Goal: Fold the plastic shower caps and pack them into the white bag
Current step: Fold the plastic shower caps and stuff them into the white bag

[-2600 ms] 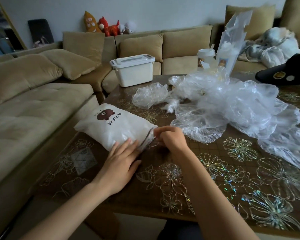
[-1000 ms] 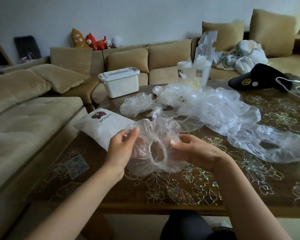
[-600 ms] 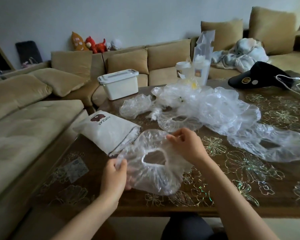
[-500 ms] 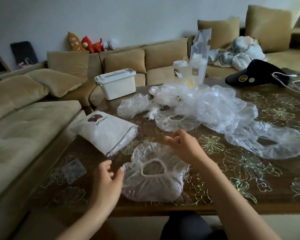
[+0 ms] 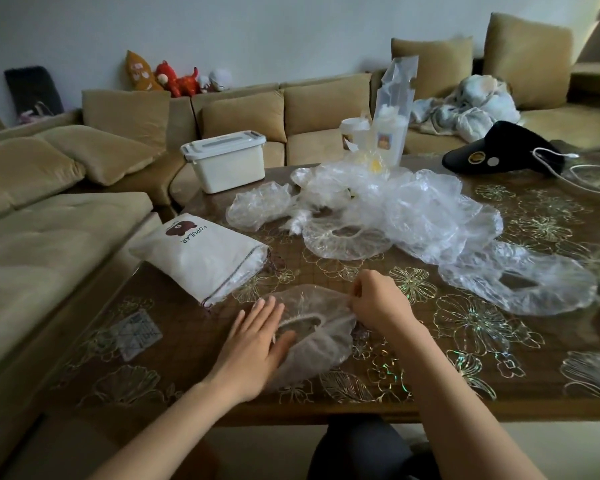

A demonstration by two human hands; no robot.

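Where tan sofas (image 5: pixel 66 244) ring the room, a brown flowery table (image 5: pixel 430 372) holds a puffy white bear-picture bag (image 5: pixel 201 258), plastic peeking from its open end. Beside it lies one clear crinkly shower cap (image 5: pixel 323 348): the left hand (image 5: pixel 253 344) presses it with flat fingers, the right hand (image 5: pixel 378 303) pinches its rim. A heap of clear caps (image 5: pixel 413 209) sits behind.

The person is wearing dark clothing (image 5: pixel 361 448) over the lap, showing just below the near edge of the counter (image 5: pixel 430 415). Both forearms (image 5: pixel 174 420) are showing bare down to the left hand (image 5: pixel 253 337) and right hand (image 5: pixel 378 303).
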